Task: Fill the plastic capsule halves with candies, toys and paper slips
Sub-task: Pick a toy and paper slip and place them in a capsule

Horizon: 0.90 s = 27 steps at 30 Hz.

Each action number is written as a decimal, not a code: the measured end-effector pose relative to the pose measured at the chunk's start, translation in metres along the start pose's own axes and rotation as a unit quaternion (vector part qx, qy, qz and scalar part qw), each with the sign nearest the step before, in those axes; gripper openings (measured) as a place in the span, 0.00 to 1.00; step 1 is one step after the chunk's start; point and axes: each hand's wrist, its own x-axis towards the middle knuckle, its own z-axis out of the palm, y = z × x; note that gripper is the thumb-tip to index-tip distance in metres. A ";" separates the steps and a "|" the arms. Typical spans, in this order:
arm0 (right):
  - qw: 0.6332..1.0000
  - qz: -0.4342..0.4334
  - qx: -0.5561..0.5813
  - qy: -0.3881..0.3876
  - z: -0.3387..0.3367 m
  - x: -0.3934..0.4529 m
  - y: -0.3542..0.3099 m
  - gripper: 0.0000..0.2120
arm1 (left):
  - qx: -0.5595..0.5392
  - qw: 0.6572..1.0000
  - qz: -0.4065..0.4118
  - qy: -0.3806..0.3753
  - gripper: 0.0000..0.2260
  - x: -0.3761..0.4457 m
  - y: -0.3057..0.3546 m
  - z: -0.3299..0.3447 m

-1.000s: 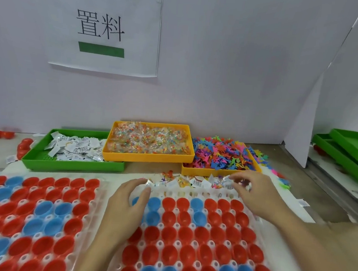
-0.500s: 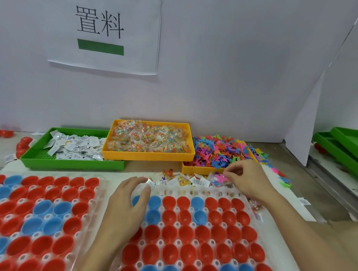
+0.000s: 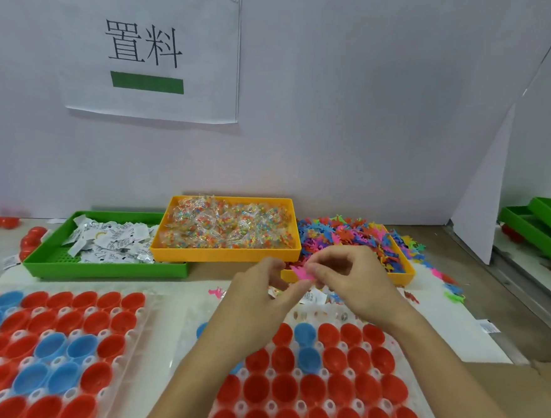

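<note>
Pinching a pink toy (image 3: 303, 272) between curled fingertips, the right hand (image 3: 357, 281) is hovering beyond the capsule tray (image 3: 317, 388), the left hand (image 3: 254, 300) loosely curled, touching it; open halves are lying just below, nearer the person.

Pink toy (image 3: 302, 272), centre of frame: only a jagged edge is seen between the fingertips of both hands; its shape cannot be told. Right capsule tray (image 3: 320, 388): upper-left cells are covered by the left hand (image 3: 254, 300) and forearm; its lower rows are cut by the bottom edge. Left capsule tray (image 3: 45, 352): cut by left and bottom edges. Print on paper slips (image 3: 108, 243), centre left, is too small to be read. Green trays (image 3: 540, 227) are cut by the right edge.
</note>
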 end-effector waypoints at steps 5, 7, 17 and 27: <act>0.997 -0.022 0.069 -0.014 0.007 0.007 -0.005 0.06 | -0.137 0.990 0.024 -0.037 0.04 0.008 -0.008 0.001; 0.996 -0.013 0.081 -0.031 0.004 0.008 -0.004 0.07 | -0.141 0.990 0.021 -0.020 0.06 0.011 -0.009 0.001; 0.967 0.097 -0.219 -0.093 -0.053 0.010 0.022 0.08 | -0.211 0.974 -0.068 -0.040 0.05 0.014 -0.021 -0.014; 0.929 0.146 -0.321 -0.108 -0.049 0.011 0.040 0.08 | -0.180 0.980 -0.072 -0.053 0.05 0.012 -0.018 -0.013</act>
